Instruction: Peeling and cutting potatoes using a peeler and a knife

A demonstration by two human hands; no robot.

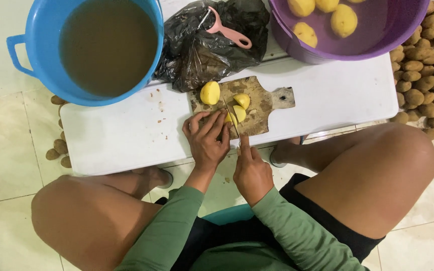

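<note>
A small wooden cutting board (259,108) lies on a low white table (126,135). On it are a peeled yellow potato half (210,93) and cut potato pieces (241,100). My left hand (206,138) presses down on a potato piece (230,118) at the board's near edge. My right hand (249,170) grips a knife (232,118), forefinger along its spine, the blade standing in that piece beside my left fingers.
A blue tub (46,60) of murky water stands at the back left. A black plastic bag (202,50) with a pink peeler (229,32) lies behind the board. A purple tub (377,42) holds peeled potatoes. Unpeeled potatoes (428,75) are heaped on the floor, right.
</note>
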